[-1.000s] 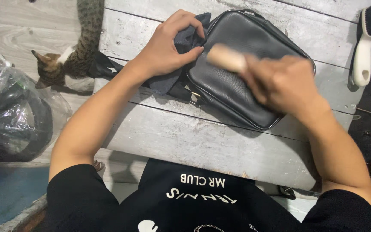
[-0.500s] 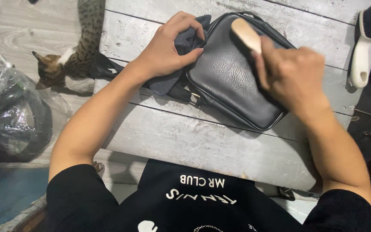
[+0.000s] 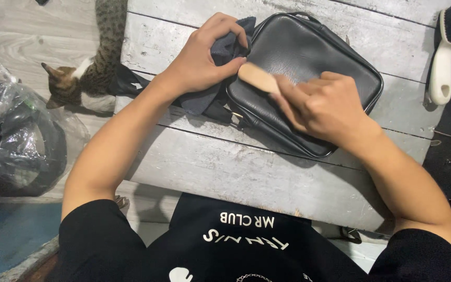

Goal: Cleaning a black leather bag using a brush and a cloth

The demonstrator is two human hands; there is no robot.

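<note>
Looking down from a head camera, a person in a black T-shirt works at a weathered grey wooden desk [image 3: 194,172]. A black leather bag [image 3: 309,68], rounded at the corners and zipped shut, lies flat near the middle of the desk, so its contents cannot be seen. The right hand [image 3: 325,107] rests on the bag's front face, its fingers [image 3: 293,102] wrapped around a small wooden brush [image 3: 257,77] whose pale back points toward the bag's left edge. The left hand [image 3: 202,57] presses at the bag's upper left corner, its fingers curled and pinching a dark grey cloth [image 3: 215,78] that drapes off the bag onto the desk. A second brush with a white handle and black bristles [image 3: 445,52] lies at the desk's far right edge, well apart from both hands. On the floor to the left, a striped cat [image 3: 89,73] stands just beside the desk, and a clear plastic bag [image 3: 16,136] holds dark bundled items that cannot be made out
</note>
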